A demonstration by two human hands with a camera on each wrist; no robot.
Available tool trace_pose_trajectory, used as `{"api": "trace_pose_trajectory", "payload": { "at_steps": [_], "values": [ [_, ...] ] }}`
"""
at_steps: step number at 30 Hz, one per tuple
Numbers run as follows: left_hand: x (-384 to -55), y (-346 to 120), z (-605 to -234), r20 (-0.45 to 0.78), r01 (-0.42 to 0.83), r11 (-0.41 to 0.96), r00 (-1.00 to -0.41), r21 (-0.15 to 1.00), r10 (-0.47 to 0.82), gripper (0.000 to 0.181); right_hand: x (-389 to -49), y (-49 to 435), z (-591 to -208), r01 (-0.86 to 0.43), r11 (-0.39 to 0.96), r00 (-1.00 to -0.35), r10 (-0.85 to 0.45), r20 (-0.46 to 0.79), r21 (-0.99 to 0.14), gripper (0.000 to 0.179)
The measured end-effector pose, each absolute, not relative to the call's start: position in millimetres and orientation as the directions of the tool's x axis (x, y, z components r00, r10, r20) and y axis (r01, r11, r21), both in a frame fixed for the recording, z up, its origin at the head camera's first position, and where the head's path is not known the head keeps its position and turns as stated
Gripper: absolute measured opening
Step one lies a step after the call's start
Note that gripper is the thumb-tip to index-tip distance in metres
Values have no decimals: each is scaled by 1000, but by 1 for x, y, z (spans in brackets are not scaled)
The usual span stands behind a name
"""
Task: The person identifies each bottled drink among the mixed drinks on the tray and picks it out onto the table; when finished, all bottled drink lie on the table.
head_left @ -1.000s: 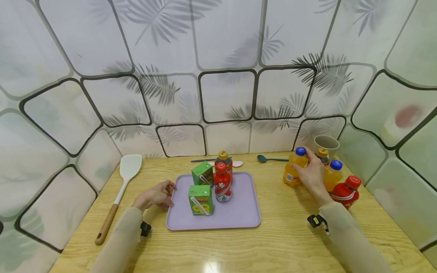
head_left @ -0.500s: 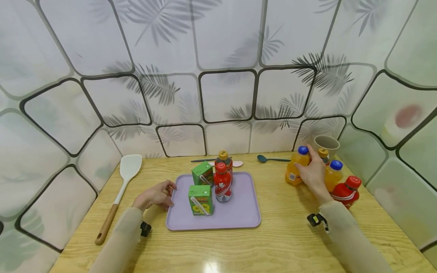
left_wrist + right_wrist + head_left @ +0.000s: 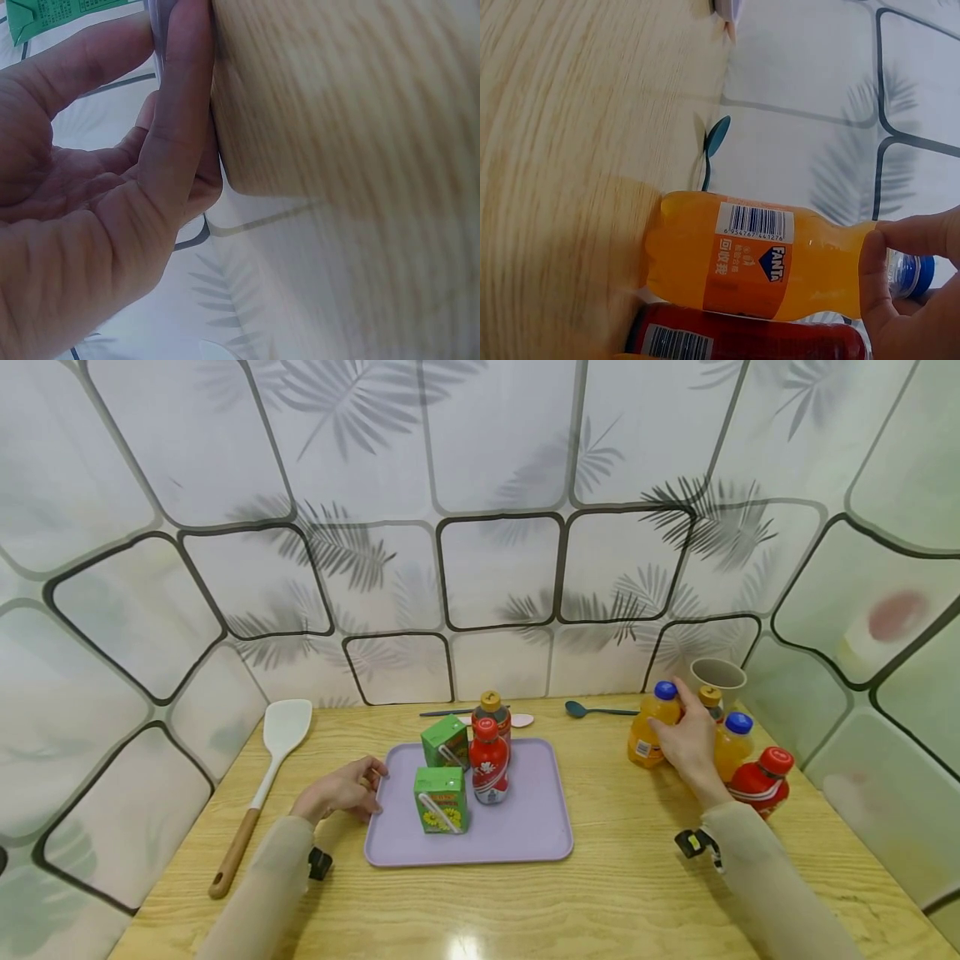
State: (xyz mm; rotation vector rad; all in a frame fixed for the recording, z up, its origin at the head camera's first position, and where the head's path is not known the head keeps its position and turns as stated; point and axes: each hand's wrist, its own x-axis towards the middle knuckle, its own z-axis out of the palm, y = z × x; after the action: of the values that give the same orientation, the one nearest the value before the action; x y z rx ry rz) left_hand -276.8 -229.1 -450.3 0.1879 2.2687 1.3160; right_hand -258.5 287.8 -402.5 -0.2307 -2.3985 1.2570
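My left hand pinches the left rim of a lilac tray, with fingers on both sides of the edge in the left wrist view. On the tray stand two green juice boxes, a red bottle and a dark bottle with a gold cap behind it. At the right, my right hand grips an orange Fanta bottle around its neck, below the blue cap. The bottle is upright, its base at the tabletop; in the right wrist view a dark red bottle lies close beside it.
Right of my right hand are another orange bottle, a red bottle, a gold-capped bottle and a beige cup. A teal spoon and pink spoon lie at the back; a white spatula lies left.
The right hand has shifted the orange Fanta bottle slightly to the right, toward the other bottles, and is nearly still since half a second ago. The left hand and tray have not moved.
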Motion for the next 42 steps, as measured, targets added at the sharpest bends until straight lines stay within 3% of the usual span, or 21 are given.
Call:
{"api": "trace_pose_trajectory", "payload": {
  "at_steps": [11, 21, 28, 36, 42],
  "values": [
    [-276, -229, -449, -363, -128, 533, -858, 836, 363, 57, -254, 289, -402, -123, 569, -871, 331, 363, -813, 74],
    [-276, -229, -448, -360, -126, 531, -859, 838, 365, 57, -248, 285, -397, -191, 527, -805, 399, 440, -828, 62],
    [-277, -229, -449, -361, -127, 527, -856, 840, 369, 57, -251, 280, -400, -208, 552, -783, 401, 476, -808, 44],
    [-278, -228, -449, -363, -129, 530, -857, 838, 366, 57, -252, 270, -411, -221, 533, -871, 269, 411, -817, 32],
    [-278, -229, -448, -365, -131, 529, -857, 838, 365, 57, -252, 257, -418, -201, 527, -940, 134, 315, -826, 36]
  ]
}}
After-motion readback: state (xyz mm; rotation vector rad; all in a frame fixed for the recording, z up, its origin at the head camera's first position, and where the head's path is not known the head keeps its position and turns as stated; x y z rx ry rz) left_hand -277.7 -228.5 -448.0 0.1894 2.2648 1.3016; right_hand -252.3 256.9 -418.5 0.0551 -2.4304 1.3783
